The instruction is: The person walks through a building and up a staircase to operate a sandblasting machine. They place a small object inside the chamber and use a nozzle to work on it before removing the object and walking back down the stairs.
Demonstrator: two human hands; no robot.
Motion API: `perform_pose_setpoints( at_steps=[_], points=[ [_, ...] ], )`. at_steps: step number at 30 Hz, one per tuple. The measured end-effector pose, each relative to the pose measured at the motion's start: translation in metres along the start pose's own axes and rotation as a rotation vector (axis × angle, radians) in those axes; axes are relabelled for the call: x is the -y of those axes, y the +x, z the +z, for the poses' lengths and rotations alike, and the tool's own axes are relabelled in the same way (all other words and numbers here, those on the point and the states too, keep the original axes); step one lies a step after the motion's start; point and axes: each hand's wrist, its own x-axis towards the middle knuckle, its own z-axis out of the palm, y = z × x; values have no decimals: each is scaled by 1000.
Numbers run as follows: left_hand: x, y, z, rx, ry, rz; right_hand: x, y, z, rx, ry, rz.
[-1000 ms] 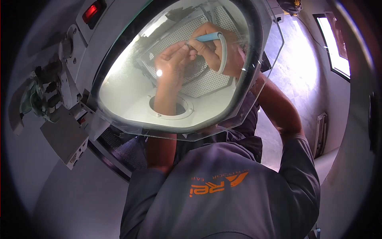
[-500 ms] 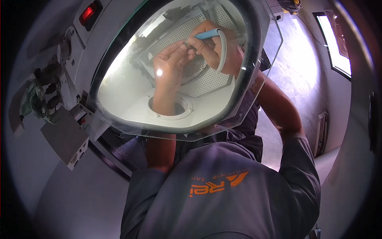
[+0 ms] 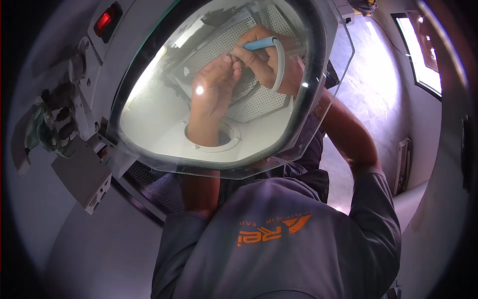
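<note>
Through the clear window (image 3: 164, 114) of a cabinet both hands show inside. My left hand (image 3: 213, 82) comes up through a round port (image 3: 234, 144), its fingers pinched on something too small to make out. My right hand (image 3: 264, 57) is closed on a blue handpiece (image 3: 260, 44), from which a pale hose (image 3: 280, 70) curves down. The fingertips of both hands are close together at the small item. Beneath them is a perforated metal plate (image 3: 259, 104).
A lit red switch (image 3: 104, 21) is on the cabinet at upper left. Left of the cabinet are a bracket with a green cloth (image 3: 39, 127) and a grey box (image 3: 82, 174). A bright window (image 3: 420, 55) is at the right.
The fingers of my left hand have turned and shifted slightly around the small item. My right hand and the blue handpiece have barely moved.
</note>
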Motion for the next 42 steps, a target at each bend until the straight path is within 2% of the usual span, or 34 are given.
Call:
perform_pose_setpoints(
  at_steps=[2, 8, 13, 17, 22, 23, 31, 35, 38, 42],
  points=[
    [-1, 0, 1, -16, -54, -3, 1, 1, 0, -20, -16, -52],
    [-1, 0, 5, -62, -36, 5, 10, 2, 3, -29, 29, 61],
    [0, 2, 2, -21, -26, 11, 3, 2, 0, 10, -24, 35],
    [2, 2, 0, -21, -30, 21, 4, 3, 0, -25, -15, -79],
    [-2, -2, 10, -78, -20, 7, 0, 1, 0, -15, -73, 11],
    [-1, 0, 6, -35, -24, 11, -1, 2, 0, -21, -88, -3],
    [-1, -1, 7, -66, -1, 13, -5, 3, 0, -42, -145, -65],
    [0, 0, 6, -34, -6, 15, 1, 2, 1, -26, -60, 8],
    [-1, -2, 8, -54, -1, 20, -2, 2, -2, 15, -150, 20],
    [-1, -2, 8, -37, -26, 25, 3, 2, 2, -23, 58, -18]
  ],
)
